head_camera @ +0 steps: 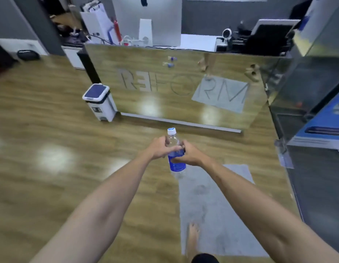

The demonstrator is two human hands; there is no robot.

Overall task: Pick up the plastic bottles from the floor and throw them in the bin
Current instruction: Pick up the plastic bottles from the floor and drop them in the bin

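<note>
- Wooden floor [41, 130] carries a white bin [99, 102], lid shut, beside the mirrored counter [184, 88].
- Left hand [161, 149] and right hand [189, 154] both grasp one upright plastic bottle [175, 149].

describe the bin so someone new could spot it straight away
Find the long mirrored reception counter with big letters on its front. At its left end a small white pedal bin stands on the wooden floor; its dark blue lid marks it out.

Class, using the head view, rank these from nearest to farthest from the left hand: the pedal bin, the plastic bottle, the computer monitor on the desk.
1. plastic bottle, held in the left hand.
2. pedal bin, ahead to the left, on the floor.
3. computer monitor, beyond the counter, farthest.
</note>
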